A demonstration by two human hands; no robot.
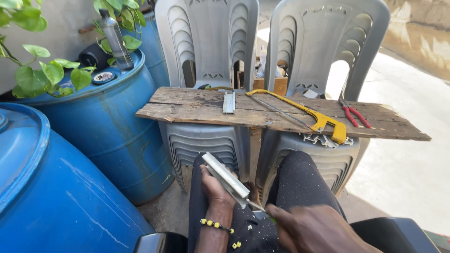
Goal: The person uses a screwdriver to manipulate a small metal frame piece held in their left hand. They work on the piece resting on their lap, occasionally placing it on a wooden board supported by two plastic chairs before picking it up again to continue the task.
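Observation:
My left hand (pixel 213 187) grips a short grey aluminium channel piece (pixel 226 177) over my lap, angled up to the left. My right hand (pixel 311 229) is closed on a thin tool with a green handle; its metal tip (pixel 257 206) touches the lower end of the channel. A beaded yellow and black bracelet (pixel 215 225) circles my left wrist. I sit with both knees in dark speckled trousers (pixel 300 180) in front of a worn wooden plank (pixel 281 115).
The plank rests across two stacks of grey plastic chairs (pixel 206 42). On it lie a yellow hacksaw (pixel 309 112), red-handled pliers (pixel 355 114) and another aluminium offcut (pixel 228 102). Two blue drums (pixel 108 122) stand at left with leafy plants and a bottle (pixel 116 40).

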